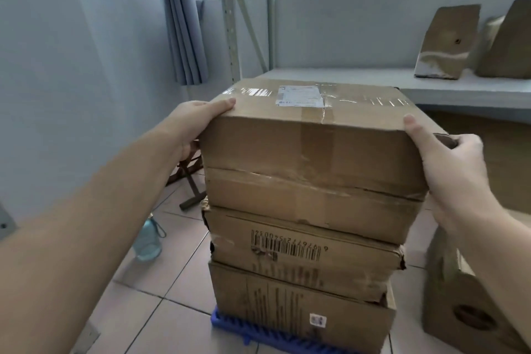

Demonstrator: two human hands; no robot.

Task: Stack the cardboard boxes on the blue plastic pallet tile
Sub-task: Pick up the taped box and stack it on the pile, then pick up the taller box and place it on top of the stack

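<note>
A blue plastic pallet tile (230,327) lies on the tiled floor, and three cardboard boxes stand stacked on it. The bottom box (287,304) carries a small sticker. The middle box (301,256) is dented and shows a barcode. The top box (310,152) is the largest, taped, with a white label on its lid. My left hand (195,123) grips its upper left corner. On the upper right edge, my right hand (448,158) holds the same box, thumb on top.
A cardboard carrier box (462,304) stands on the floor at the right of the stack. A grey metal shelf (431,86) behind holds more cardboard pieces. A water bottle (148,241) and a wooden stand (192,181) sit at the left, near the wall and curtain.
</note>
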